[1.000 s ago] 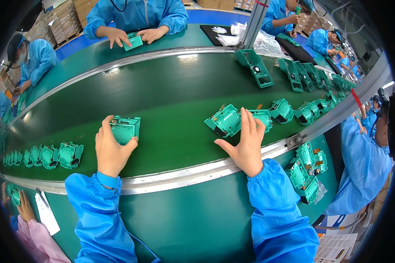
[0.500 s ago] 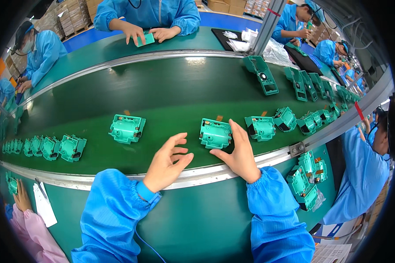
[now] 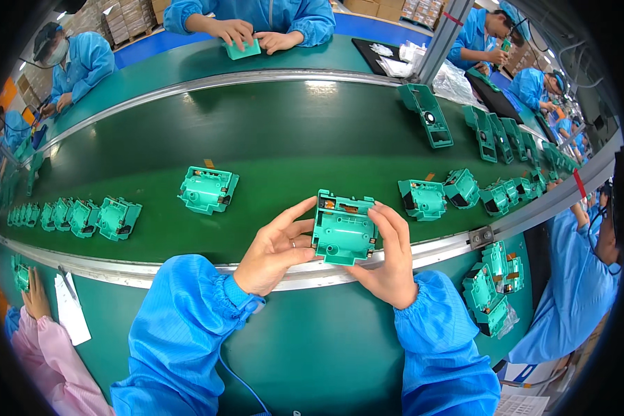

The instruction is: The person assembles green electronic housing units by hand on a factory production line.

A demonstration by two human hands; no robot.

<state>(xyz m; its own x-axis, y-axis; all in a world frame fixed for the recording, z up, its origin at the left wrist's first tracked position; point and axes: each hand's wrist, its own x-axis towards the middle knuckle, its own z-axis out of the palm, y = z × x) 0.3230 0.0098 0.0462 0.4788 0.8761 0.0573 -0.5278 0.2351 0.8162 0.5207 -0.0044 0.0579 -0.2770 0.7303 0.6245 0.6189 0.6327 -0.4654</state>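
Two hands: I am gripping one housing between them, clamped at opposite sides; the left hand is pressing its left edge, thumb low, and the right hand is curling round its right edge, fingers high, thumb below.
Held housing: it is sitting between my palms, hollow side toward the head view, seemingly raised above the near rail.
Slot: along its far edge, orange strips are showing inside; I am not making out what they are joining.
Drop risk: I am judging that uneven pressure from the two sides could be twisting it loose onto the rail, since the fingers are bearing mainly on edges.
Strip risk: my right fingertips are resting near the slot, so a careless shift could be snagging a strip.
Cord: a blue cord is trailing below the left cuff; a long reach could be pulling it taut.
Left of grip: a loose housing is lying apart on the belt.
Right of grip: another housing is lying near my fingers.
Long shell: beyond the grip, rightward, a long shell is holding a round black-and-white part.
Bag: rightward and nearer me, a clear bag is lying beside bench housings; I am not telling its contents.
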